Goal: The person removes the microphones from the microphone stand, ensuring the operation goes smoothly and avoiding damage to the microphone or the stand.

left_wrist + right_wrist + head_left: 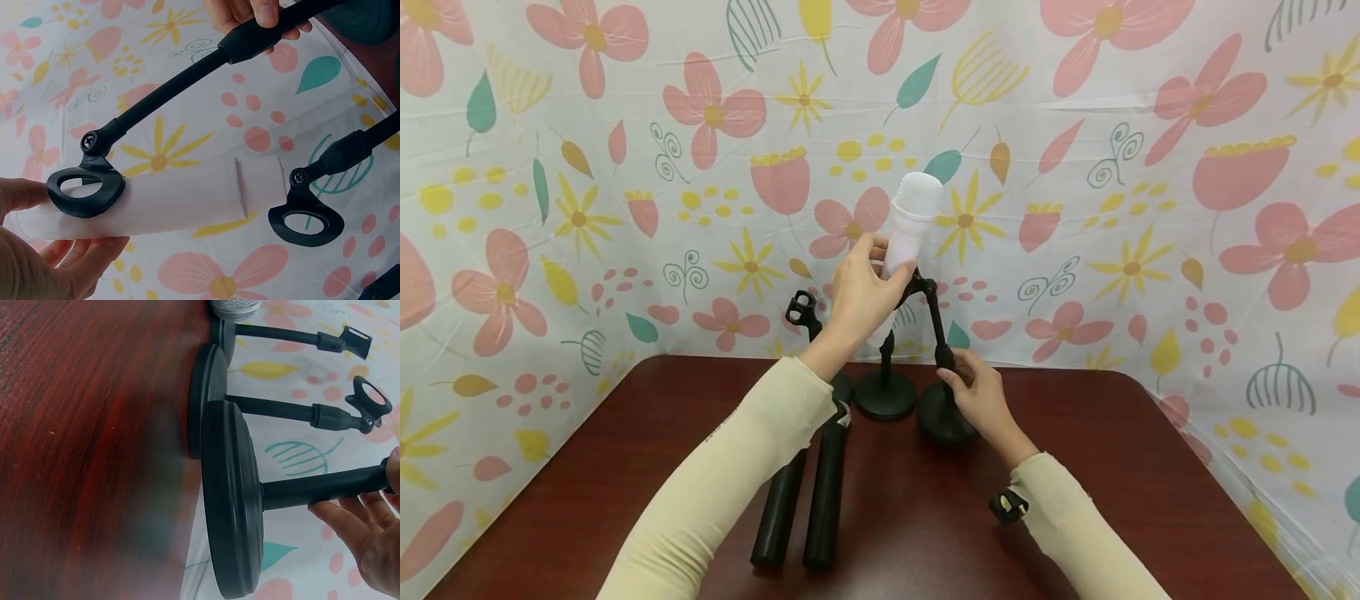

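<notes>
My left hand [865, 292] grips the body of a white microphone [912, 221], its mesh head pointing up and tilted right. Against the microphone's side lies the black ring clip [111, 195] of the rightmost stand; whether the microphone is seated in it I cannot tell. My right hand [983, 398] holds that microphone stand [937, 321] by its pole, fingers wrapped around it above the round base [231, 500]. In the left wrist view the microphone's tail end points toward a second stand's clip [334, 231].
A middle stand [886, 404] is beside the held one, and a left stand's clip [801, 308] shows past the left forearm. Two black microphones [826, 500] lie side by side on the dark red table [925, 533]. Flowered cloth [700, 208] hangs behind and along the sides.
</notes>
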Tool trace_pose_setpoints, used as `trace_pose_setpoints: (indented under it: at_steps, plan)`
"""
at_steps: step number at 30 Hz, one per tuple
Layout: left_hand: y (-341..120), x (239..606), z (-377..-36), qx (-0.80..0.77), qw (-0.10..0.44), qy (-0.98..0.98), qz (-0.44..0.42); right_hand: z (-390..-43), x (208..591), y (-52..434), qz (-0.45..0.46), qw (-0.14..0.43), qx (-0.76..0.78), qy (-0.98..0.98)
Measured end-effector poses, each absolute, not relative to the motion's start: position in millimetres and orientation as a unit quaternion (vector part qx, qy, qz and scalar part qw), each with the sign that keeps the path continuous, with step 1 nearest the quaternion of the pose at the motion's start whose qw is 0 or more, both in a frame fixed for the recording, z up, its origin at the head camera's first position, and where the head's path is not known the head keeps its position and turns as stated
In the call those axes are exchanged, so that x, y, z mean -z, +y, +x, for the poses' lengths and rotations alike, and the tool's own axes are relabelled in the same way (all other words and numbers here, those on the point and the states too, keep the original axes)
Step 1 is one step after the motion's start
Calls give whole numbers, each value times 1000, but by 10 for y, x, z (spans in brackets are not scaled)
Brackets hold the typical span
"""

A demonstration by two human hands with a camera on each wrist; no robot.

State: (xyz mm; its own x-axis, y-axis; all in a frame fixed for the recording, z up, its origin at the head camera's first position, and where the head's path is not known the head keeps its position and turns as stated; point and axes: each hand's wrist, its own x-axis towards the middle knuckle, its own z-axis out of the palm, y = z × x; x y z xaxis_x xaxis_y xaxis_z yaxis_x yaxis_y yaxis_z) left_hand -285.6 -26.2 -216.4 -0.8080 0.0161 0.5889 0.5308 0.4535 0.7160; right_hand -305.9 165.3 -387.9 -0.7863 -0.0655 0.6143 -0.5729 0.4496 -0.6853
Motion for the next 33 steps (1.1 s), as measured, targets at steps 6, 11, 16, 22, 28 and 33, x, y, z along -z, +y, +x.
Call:
trace_pose_setpoints:
  at_steps: [6,11,16,22,28,33]
  plan:
    - [-278,2135,-2842,507,251,-807,-168,-3064,3868,1655,199,256,-489,-810]
    - [-310,2088,-2857,527,253,-794,-166,-3061,3893,1684,195,247,-504,-805]
    - [-353,2064,-2859,527,255,-795,-161,-3057,3910,1732,178,231,-523,-801]
    - [-392,2108,-2856,524,232,-805,-153,-3072,3898,1763,170,230,-518,-806]
    - [-426,2173,-2870,509,224,-817,-150,-3017,3820,1749,167,222,-533,-799]
    - [-445,2225,-2872,491,228,-829,-142,-2844,3618,1682,161,212,-544,-795]
